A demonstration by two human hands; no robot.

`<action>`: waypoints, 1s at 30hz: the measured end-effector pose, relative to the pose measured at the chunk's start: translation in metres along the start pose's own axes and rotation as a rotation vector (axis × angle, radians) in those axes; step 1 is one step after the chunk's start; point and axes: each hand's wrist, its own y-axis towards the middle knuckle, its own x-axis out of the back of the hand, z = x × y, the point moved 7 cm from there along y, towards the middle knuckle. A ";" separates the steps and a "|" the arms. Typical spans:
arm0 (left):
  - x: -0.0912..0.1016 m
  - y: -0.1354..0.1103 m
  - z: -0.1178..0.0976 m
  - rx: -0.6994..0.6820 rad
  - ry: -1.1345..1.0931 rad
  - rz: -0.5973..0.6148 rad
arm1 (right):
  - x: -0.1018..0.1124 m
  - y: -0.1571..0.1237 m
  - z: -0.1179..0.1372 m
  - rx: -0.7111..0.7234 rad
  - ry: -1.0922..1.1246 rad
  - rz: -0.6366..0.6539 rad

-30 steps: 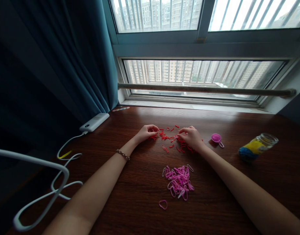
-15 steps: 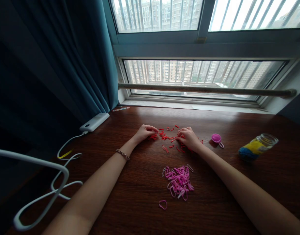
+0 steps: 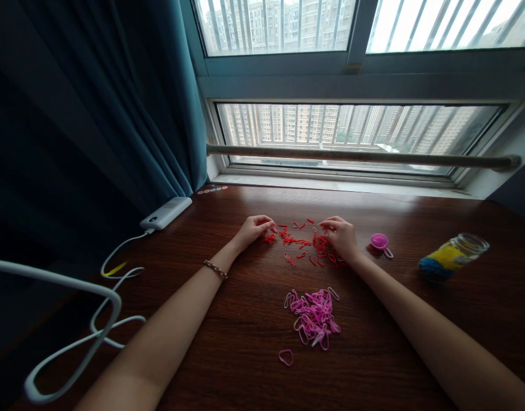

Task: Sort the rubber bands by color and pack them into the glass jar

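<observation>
Small red rubber bands (image 3: 297, 242) lie scattered on the dark wooden desk (image 3: 245, 337) between my two hands. My left hand (image 3: 254, 229) rests at the left edge of the scatter with its fingers curled in a pinch over some red bands. My right hand (image 3: 342, 237) sits at the right edge, fingers bent and pinched close to a red band; what either pinch holds is too small to make out. Nearer to me lies a heap of pink rubber bands (image 3: 313, 317), with one loose pink band (image 3: 285, 357) in front of it.
A pink lid (image 3: 379, 242) lies right of my right hand. A glass jar (image 3: 453, 257) with yellow and blue contents lies on its side at the right. A white power bank (image 3: 166, 213) with a white cable (image 3: 95, 319) sits left by the teal curtain (image 3: 117, 103).
My right hand has lifted slightly and shifted to the right, uncovering more red bands. My left hand has barely moved.
</observation>
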 end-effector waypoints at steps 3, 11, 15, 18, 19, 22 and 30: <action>0.001 0.000 0.000 0.001 0.012 -0.018 | -0.013 -0.002 -0.001 0.059 -0.112 0.096; 0.003 -0.002 -0.003 0.011 0.074 -0.090 | -0.015 -0.004 0.007 0.095 -0.337 0.153; -0.002 -0.003 -0.011 -0.006 0.105 -0.120 | -0.016 -0.002 0.006 0.090 -0.364 0.171; -0.009 -0.004 -0.016 -0.016 0.096 -0.119 | -0.019 0.000 0.004 0.093 -0.368 0.201; -0.012 -0.005 -0.018 -0.021 0.089 -0.114 | -0.020 0.001 0.003 0.093 -0.369 0.211; -0.019 -0.007 -0.022 -0.026 0.085 -0.101 | -0.020 0.002 0.001 0.074 -0.385 0.217; -0.039 -0.014 -0.026 0.029 -0.103 -0.051 | -0.023 0.000 0.002 0.076 -0.495 0.211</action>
